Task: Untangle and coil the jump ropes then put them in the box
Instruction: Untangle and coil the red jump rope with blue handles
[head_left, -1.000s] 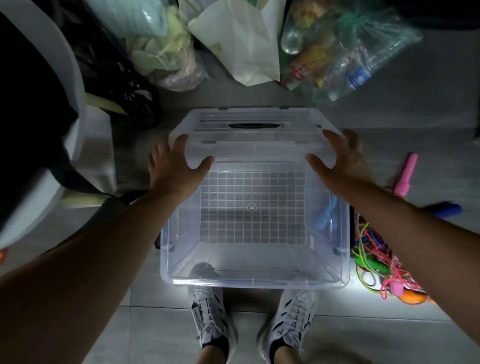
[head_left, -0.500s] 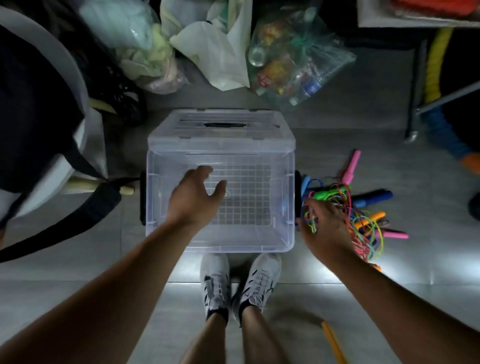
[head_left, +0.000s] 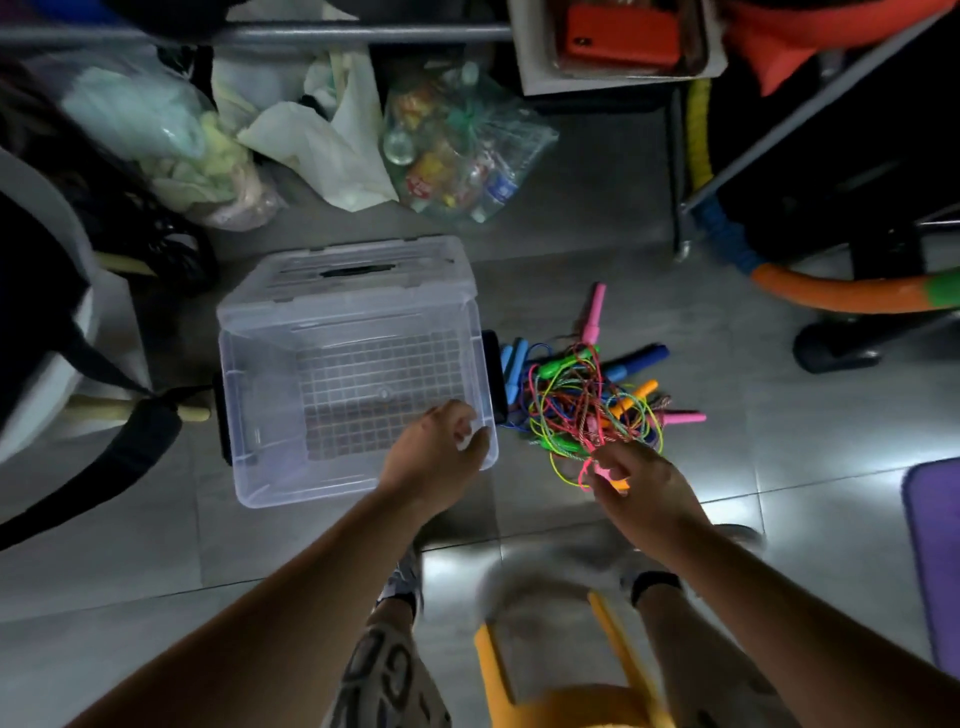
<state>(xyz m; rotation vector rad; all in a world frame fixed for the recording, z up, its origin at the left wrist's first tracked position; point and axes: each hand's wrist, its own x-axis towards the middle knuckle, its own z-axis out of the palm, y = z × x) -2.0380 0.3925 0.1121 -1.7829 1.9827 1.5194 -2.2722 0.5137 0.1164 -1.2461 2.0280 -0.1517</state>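
On the grey tiled floor, the clear plastic box stands open and holds nothing, its clear lid lying against its far edge. A second ago both hands were spread on the box's far rim; they have since let go of it. The left hand now hangs over the box's near right corner, its fingers loosely curled round nothing. The right hand has gone out to the tangle of coloured jump ropes, which lies on the floor just beside the box's right wall, and now sits at the tangle's near edge. Pink and yellow cords run up to its fingertips, but blur hides whether they have closed on any. A yellow plastic stool has come into view at the bottom. I judge the box is ready and the untangling is only beginning; no rope is coiled yet.
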